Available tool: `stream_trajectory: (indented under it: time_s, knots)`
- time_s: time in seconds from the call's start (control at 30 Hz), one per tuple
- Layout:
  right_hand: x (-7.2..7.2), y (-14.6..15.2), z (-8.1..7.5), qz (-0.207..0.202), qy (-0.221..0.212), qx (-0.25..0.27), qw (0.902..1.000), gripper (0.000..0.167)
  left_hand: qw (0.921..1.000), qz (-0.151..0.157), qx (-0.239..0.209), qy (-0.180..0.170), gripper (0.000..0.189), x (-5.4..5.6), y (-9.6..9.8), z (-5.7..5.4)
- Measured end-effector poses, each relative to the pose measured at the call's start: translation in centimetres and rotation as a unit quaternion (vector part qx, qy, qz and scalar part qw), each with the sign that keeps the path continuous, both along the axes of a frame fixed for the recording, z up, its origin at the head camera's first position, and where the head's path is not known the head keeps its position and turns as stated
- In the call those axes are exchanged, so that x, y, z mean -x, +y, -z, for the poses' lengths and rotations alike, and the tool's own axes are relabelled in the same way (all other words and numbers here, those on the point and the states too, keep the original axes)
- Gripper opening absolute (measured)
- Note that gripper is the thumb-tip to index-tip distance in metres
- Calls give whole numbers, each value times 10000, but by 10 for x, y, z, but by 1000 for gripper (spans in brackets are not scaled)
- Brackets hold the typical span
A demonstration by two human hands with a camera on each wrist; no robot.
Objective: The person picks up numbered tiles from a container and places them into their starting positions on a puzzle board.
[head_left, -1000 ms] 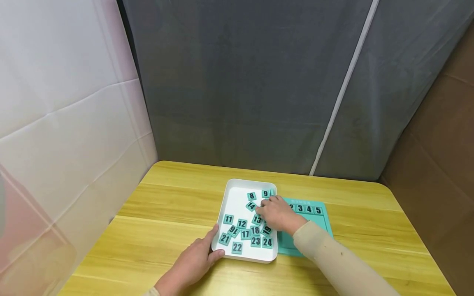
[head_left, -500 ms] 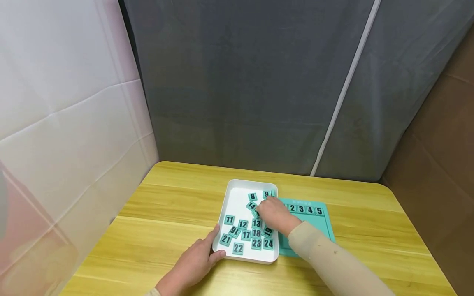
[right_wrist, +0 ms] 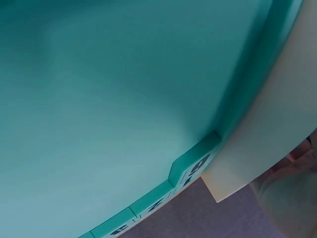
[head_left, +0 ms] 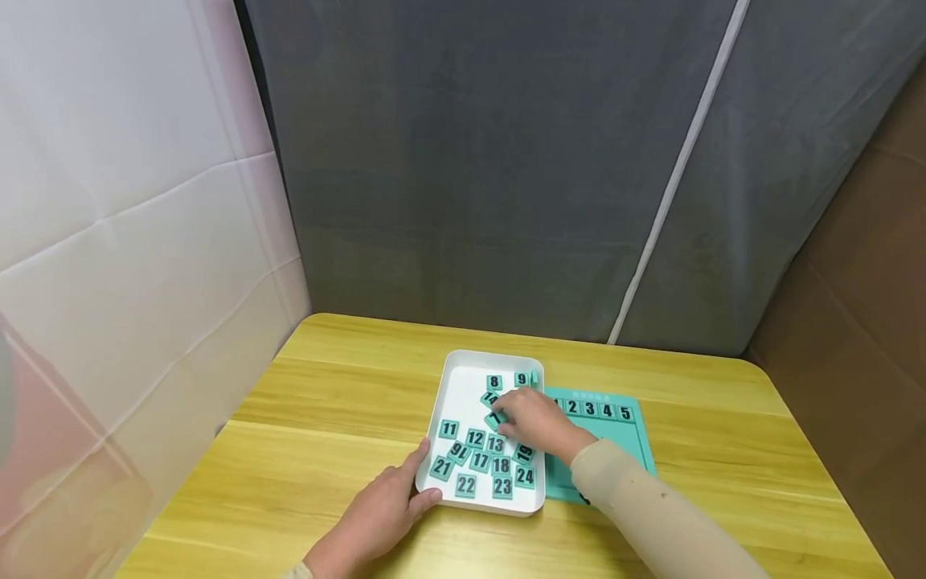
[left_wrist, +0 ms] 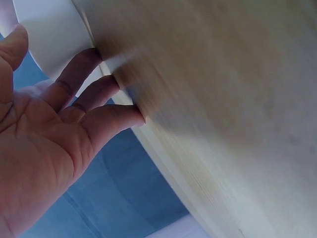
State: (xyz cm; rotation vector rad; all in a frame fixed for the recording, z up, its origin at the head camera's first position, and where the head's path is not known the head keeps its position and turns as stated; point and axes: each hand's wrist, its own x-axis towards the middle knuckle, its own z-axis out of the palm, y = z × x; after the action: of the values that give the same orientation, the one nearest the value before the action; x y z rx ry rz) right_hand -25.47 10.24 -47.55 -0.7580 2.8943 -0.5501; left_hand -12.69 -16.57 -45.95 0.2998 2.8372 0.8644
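My left hand [head_left: 383, 505] holds steady at the near-left corner of a white tray [head_left: 454, 386], its thumb on the near edge and fingers along the left side. In the left wrist view its fingers [left_wrist: 114, 119] extend to the wooden surface beside the tray. Inside the tray my right hand [head_left: 538, 418] pinches a teal number tile [head_left: 495, 420] between thumb and forefinger, its digit partly covered. Around it lie several loose tiles, among them the 8 tile [head_left: 494, 383], the 13 tile [head_left: 495, 444] and the 22 tile [head_left: 466, 486].
A teal board [head_left: 618, 438] lies right of the tray, with tiles 1 to 5 along its far edge. A tile reading 6 [right_wrist: 199, 164] sits in front of the 1. The wooden table [head_left: 347, 386] meets a grey curtain [head_left: 448, 201] behind.
My right fingers have shifted tiles in the tray: 13, 18 and 23 have slid nearer to me, and the tile at my fingertips has come into clearer view. My left hand keeps its place.
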Motion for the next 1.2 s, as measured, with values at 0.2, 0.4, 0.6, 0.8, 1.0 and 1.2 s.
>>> stream_trajectory:
  time_s: [0.2, 0.4, 0.6, 0.8, 1.0, 1.2]
  knots:
    - [-2, 2, 0, -120, -18, 198, 9997, 30, 10000, 9, 27, -69, 77, 1, 0, -2]
    - [-4, 2, -1, -235, -114, 128, 9996, 29, 10000, 15, 44, -58, 78, 1, 0, -2]
    - [-4, 1, -2, -422, -86, 69, 9990, 33, 9999, 33, 58, -79, 78, 1, 0, -2]
    - [-4, -3, -1, -597, -72, -119, 9981, 35, 9999, 41, 70, -63, 77, 2, 1, -2]
    - [-3, -2, 0, -373, -169, -56, 9991, 39, 10000, 53, 59, 18, 77, 1, 1, -2]
    - [-7, 1, -6, -241, -311, 225, 9990, 39, 10000, -2, 67, 22, 77, 0, 1, -2]
